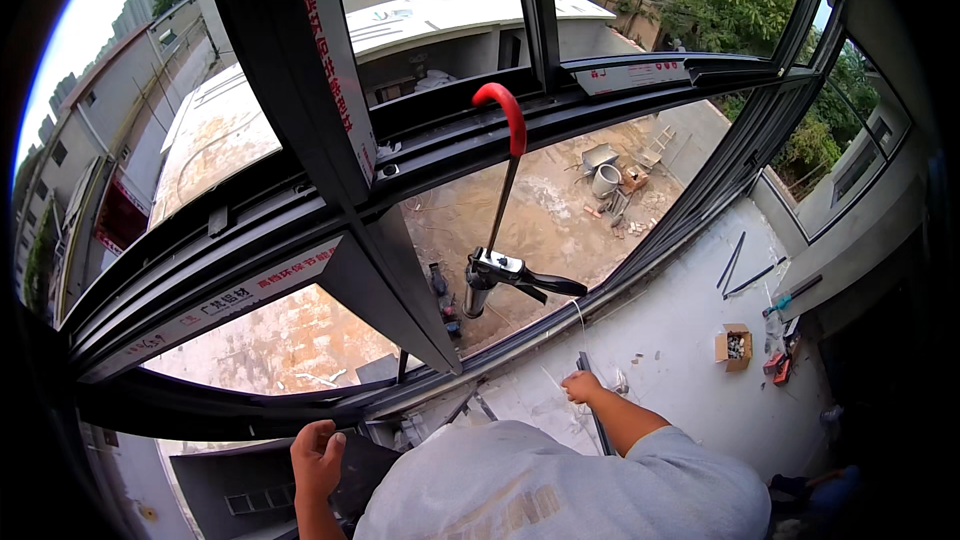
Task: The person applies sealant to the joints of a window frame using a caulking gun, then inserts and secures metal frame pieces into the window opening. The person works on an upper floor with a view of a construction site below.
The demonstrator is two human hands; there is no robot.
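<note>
A big dark window frame (300, 230) fills the view, and hooked over its crossbar by a red handle hangs a caulking gun (497, 270), parked there within reach above the white ledge (690, 340). Down low, the left hand (318, 460) curls its fingers against the frame's bottom rail, seemingly for support. The right hand (582, 387) is closed around the top of a thin dark strip (597, 420) standing near the sill, steadying it upright.
</note>
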